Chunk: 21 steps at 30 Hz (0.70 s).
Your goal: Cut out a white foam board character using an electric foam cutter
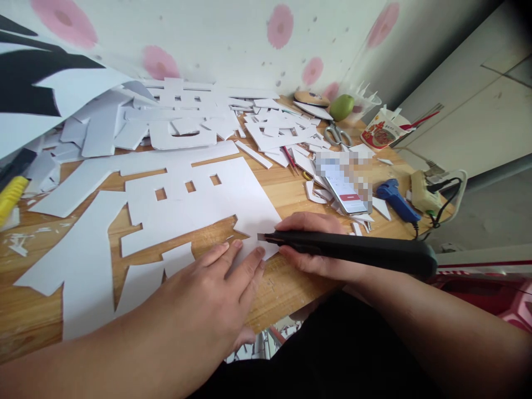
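Taking the blade tip as the clock's centre and twelve as the wall, I'd say the cutting is well along but this sheet isn't finished. The white board lies on the wooden table, stretching from the tip towards ten o'clock; its three square openings are cut clean through and its near edge is already notched. The right hand is clamped round a black utility knife, which runs off to three o'clock, its blade on the board's near corner. That corner looks whole, so the cut there seems still to be made. The left hand, at seven o'clock, grips nothing; its fingers are spread, pressing the board's edge. Other shaped pieces lie separate around nine o'clock, and a heap of offcuts at eleven suggests plenty done. The blue glue gun, towards two o'clock, lies unheld.
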Tool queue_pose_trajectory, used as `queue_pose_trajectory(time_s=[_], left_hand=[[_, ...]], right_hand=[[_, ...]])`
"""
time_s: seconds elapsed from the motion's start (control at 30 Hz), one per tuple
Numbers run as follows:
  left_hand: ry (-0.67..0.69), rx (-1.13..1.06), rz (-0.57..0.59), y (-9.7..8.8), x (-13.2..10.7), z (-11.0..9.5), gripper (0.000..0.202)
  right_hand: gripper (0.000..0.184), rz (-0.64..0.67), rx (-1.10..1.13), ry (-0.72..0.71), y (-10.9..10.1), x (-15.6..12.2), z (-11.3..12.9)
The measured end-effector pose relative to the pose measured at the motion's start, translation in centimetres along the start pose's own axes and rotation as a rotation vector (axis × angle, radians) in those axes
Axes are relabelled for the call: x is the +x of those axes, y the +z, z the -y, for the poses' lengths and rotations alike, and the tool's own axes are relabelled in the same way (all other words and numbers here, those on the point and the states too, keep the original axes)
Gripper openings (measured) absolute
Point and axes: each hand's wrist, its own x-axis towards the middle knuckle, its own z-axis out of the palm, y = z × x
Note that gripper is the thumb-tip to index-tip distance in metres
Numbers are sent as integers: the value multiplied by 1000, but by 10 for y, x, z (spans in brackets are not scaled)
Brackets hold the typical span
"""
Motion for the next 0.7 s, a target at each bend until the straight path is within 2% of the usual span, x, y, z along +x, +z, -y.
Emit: queue_pose_trajectory(time_s=[0.13, 0.33, 0.53, 0.7], left_hand=[[-13, -8, -6, 4, 1, 1, 83], [-79, -50, 39, -2, 2, 0, 85], [-85, -58, 87, -1, -4, -1, 80], [-89, -52, 70, 0, -4, -1, 79]], right_hand=[[20, 30, 9, -88, 2, -2, -8], [19, 104, -60, -212, -7, 0, -9], [20, 155, -80, -254, -14, -3, -10], [21, 199, -62, -287, -20, -6, -13]])
